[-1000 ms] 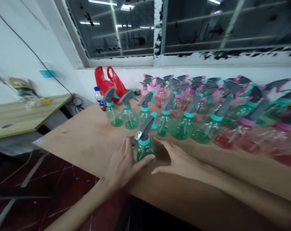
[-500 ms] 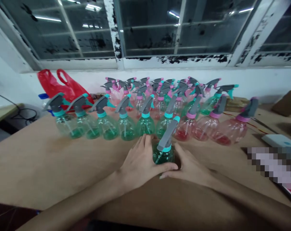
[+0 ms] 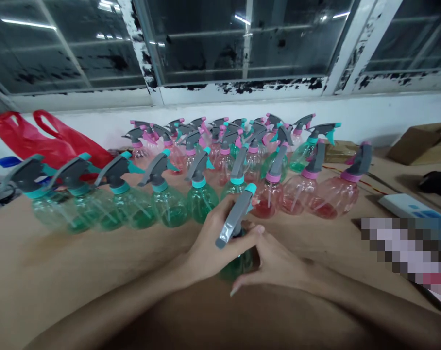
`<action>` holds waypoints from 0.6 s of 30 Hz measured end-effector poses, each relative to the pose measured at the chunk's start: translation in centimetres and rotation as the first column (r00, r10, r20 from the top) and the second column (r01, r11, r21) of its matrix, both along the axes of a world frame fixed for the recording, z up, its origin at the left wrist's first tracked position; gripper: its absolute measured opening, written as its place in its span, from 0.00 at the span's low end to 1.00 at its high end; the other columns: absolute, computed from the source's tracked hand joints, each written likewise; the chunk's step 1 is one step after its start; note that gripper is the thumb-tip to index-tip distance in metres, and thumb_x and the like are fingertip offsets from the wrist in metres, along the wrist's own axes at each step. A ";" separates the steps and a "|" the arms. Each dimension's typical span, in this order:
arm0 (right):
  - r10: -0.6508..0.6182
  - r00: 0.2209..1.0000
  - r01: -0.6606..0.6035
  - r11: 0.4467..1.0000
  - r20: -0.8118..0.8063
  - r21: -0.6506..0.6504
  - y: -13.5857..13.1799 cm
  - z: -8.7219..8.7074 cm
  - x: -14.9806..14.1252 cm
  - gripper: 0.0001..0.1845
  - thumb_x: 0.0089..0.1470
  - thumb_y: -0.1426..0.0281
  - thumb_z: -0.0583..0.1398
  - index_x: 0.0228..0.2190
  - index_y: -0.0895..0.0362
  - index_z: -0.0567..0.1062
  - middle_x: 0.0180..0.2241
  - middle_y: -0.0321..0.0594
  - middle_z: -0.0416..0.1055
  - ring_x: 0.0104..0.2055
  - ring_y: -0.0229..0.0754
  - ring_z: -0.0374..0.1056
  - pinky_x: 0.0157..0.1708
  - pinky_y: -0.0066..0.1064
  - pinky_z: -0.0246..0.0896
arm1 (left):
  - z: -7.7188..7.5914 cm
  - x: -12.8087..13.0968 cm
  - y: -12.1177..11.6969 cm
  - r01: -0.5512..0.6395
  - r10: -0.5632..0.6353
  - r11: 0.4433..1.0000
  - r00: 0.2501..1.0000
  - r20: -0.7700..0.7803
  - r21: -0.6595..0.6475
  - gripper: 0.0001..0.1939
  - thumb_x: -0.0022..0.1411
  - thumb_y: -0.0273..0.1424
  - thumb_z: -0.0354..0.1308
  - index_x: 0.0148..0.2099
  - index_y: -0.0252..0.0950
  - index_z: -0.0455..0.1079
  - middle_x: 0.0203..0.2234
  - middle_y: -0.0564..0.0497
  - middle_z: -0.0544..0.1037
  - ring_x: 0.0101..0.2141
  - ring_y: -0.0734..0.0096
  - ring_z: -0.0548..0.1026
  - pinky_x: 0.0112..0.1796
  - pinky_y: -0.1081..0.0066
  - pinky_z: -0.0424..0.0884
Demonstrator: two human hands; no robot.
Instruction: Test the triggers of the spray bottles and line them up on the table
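Now our left hand (image 3: 211, 245) clamps the green bottle (image 3: 236, 218) in front of the bottle row (image 3: 171, 211); whether our right hand (image 3: 284, 265) beside it grips, we cannot tell. Probably we steady it; the next move calls for a firm hold.

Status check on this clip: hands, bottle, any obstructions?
Left hand gripping the green spray bottle around its neck. Right hand curved beside its body, contact unclear. Row of spray bottles standing close behind.
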State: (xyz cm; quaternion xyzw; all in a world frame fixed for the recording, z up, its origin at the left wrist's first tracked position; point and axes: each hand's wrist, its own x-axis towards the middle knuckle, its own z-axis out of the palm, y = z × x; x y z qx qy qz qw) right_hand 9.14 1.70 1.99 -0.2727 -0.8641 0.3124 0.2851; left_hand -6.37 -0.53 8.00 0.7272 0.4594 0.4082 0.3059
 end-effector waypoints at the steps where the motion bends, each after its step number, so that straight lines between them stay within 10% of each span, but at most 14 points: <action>1: 0.001 1.000 -0.001 1.000 0.006 0.012 0.1 -0.2 0.0 0.49 0.33 0.51 0.68 0.54 0.54 0.60 0.53 0.48 0.64 0.54 0.56 0.61 0.50 0.47 0.59 | -0.1 0.0 0.0 -0.008 0.008 1.000 1.000 0.000 -0.004 0.18 0.58 0.34 0.58 0.51 0.42 0.64 0.42 0.49 0.74 0.41 0.61 0.75 0.43 0.60 0.72; 9: 0.025 0.994 -0.033 0.997 0.108 0.070 1.3 -1.3 2.5 0.52 0.41 0.48 0.64 0.60 0.55 0.48 0.59 0.51 0.57 0.60 0.55 0.54 0.55 0.49 0.54 | 0.1 0.0 0.2 -0.078 0.078 0.997 0.997 -0.020 0.003 0.12 0.56 0.29 0.55 0.44 0.43 0.66 0.36 0.51 0.75 0.34 0.64 0.77 0.34 0.64 0.75; 18: -0.127 0.949 0.079 0.982 0.289 0.172 1.8 -4.4 6.1 0.32 0.55 0.54 0.56 0.57 0.54 0.60 0.59 0.46 0.58 0.62 0.50 0.51 0.59 0.48 0.50 | -0.1 -0.9 0.6 -0.035 0.036 0.997 0.999 -0.021 0.067 0.13 0.56 0.30 0.55 0.46 0.42 0.66 0.39 0.49 0.75 0.35 0.66 0.77 0.36 0.67 0.76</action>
